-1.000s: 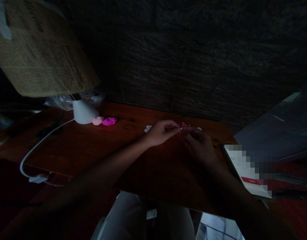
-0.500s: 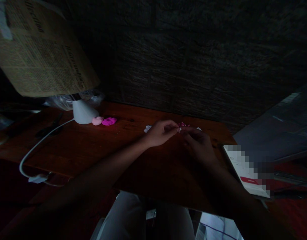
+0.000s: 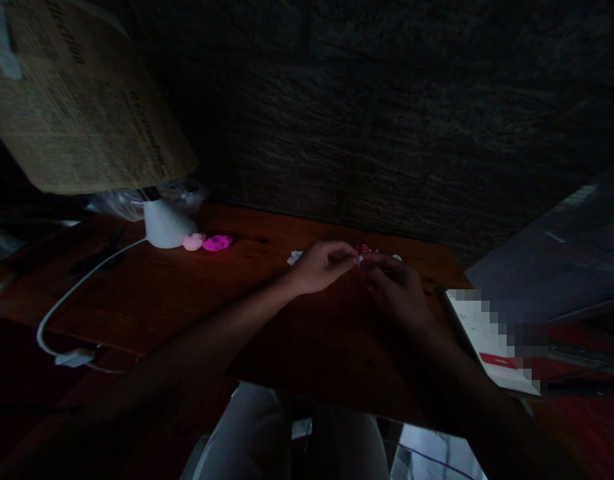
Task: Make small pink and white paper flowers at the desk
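Observation:
My left hand (image 3: 325, 267) is closed in a pinch above the wooden table, its fingertips on a small white piece (image 3: 360, 260) whose kind I cannot make out. My right hand (image 3: 394, 287) meets it from the other side, thumb and fingers also pinched at that piece. Behind the fingertips lies a small pink-and-white patterned thing (image 3: 367, 249), partly covered by my hands. A crumpled white bit (image 3: 295, 257) rests just left of my left wrist, and another white bit (image 3: 397, 257) shows behind my right hand.
A lamp with a newsprint shade (image 3: 101, 107) and white base (image 3: 167, 225) stands at the left, its cable (image 3: 61, 303) hanging over the table edge. Beside the base sit a pale pink lump (image 3: 193, 241) and a magenta lump (image 3: 217, 243). Dark scissors (image 3: 97, 259) lie left; a box (image 3: 487, 340) right.
Both hands stay almost in place, still pinching at the small white piece. The view has shifted very slightly.

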{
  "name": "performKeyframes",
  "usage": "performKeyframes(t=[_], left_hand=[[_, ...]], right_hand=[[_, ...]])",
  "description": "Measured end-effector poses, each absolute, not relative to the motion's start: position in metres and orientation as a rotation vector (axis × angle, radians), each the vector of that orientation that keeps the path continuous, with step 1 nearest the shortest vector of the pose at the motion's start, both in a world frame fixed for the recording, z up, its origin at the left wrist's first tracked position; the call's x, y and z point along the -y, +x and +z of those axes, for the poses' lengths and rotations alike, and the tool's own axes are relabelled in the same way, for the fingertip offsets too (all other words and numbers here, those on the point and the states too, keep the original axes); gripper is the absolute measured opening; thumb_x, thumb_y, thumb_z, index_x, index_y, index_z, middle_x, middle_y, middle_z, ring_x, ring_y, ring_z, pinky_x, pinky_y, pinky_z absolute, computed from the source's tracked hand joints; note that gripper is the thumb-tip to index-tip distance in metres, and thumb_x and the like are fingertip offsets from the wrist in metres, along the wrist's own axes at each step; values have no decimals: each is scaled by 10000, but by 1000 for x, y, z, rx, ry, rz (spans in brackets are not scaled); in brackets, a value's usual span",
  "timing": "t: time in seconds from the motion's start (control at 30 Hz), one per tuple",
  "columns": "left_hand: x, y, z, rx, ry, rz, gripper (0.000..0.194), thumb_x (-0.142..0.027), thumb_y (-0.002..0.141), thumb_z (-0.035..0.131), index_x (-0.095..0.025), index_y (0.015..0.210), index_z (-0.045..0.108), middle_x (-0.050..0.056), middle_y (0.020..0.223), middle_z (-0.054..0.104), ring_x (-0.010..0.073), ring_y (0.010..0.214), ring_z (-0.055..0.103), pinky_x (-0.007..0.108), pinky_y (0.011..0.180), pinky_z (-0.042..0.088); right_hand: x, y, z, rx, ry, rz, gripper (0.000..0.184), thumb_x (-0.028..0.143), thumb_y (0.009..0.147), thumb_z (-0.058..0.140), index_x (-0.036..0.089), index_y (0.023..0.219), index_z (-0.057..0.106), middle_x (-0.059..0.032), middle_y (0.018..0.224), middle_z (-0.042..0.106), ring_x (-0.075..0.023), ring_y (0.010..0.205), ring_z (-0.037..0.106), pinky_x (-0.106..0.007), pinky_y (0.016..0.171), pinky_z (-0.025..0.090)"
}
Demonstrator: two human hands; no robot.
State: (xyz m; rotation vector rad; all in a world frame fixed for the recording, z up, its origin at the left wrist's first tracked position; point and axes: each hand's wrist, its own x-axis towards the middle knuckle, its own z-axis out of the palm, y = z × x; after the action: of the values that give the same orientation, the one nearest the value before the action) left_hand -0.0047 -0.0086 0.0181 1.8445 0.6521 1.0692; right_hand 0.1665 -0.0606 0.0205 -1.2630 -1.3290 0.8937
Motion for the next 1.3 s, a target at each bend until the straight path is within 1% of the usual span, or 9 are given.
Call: performKeyframes(t=[0.1,0.23,0.3,0.53,0.83,0.9,1.03,1.13,1.3], left_hand=[[8,-4,16,-654,1855,1070,161,-262,873,619,-124,890,701,57,895,734,132,815,656,248,771,489],[8,-3,16,-631,1844,1074,176,-275,874,620,-118,892,699,64,896,736,134,812,657,247,765,487],[9,-3,17,-612,1834,1084,185,-282,874,620,-115,891,698,68,898,735,134,812,658,248,766,488],[10,-3,17,-580,1796,1100,194,-288,869,626,-112,895,701,70,901,735,130,802,654,243,757,483],[9,-2,16,-589,1785,1071,191,-295,879,624,-127,911,710,74,928,741,139,835,661,261,785,493],[9,-3,18,-599,1774,1062,205,-317,878,630,-127,903,705,74,922,737,139,833,658,263,783,495],[9,-4,19,-611,1752,1084,222,-347,868,644,-131,897,685,62,895,720,130,808,646,259,767,490],[8,-4,18,-590,1752,1110,212,-338,861,654,-132,910,672,53,886,709,120,797,640,251,760,485],[7,-4,17,-585,1734,1156,198,-300,827,699,-141,939,657,48,907,704,114,805,640,240,743,482]], right_hand=[[61,166,20,1329,-1270,896,308,463,719,741,197,873,766,-37,753,696,-127,561,540,-273,529,463],[62,165,21,1315,-1265,904,324,483,706,750,200,863,765,-47,814,716,-121,572,539,-261,524,459],[62,165,22,1317,-1259,903,316,477,708,750,202,862,767,-48,827,718,-117,572,535,-261,526,461],[63,166,21,1325,-1231,886,240,411,729,737,206,852,762,-30,771,706,-118,561,536,-264,532,465],[63,166,18,1367,-1251,860,313,472,723,755,202,882,754,-43,805,720,-149,627,593,-273,543,487],[63,166,18,1360,-1231,881,321,471,721,758,207,902,759,-55,858,730,-155,651,606,-283,552,499],[61,168,18,1334,-1194,913,318,429,739,752,230,987,757,-71,1032,739,-146,666,612,-291,547,508],[60,169,18,1322,-1164,928,316,407,745,758,241,1014,750,-73,1099,735,-162,735,640,-288,561,517],[58,170,19,1255,-1161,960,367,410,693,821,228,1002,746,-68,993,760,-172,753,654,-273,559,525]])
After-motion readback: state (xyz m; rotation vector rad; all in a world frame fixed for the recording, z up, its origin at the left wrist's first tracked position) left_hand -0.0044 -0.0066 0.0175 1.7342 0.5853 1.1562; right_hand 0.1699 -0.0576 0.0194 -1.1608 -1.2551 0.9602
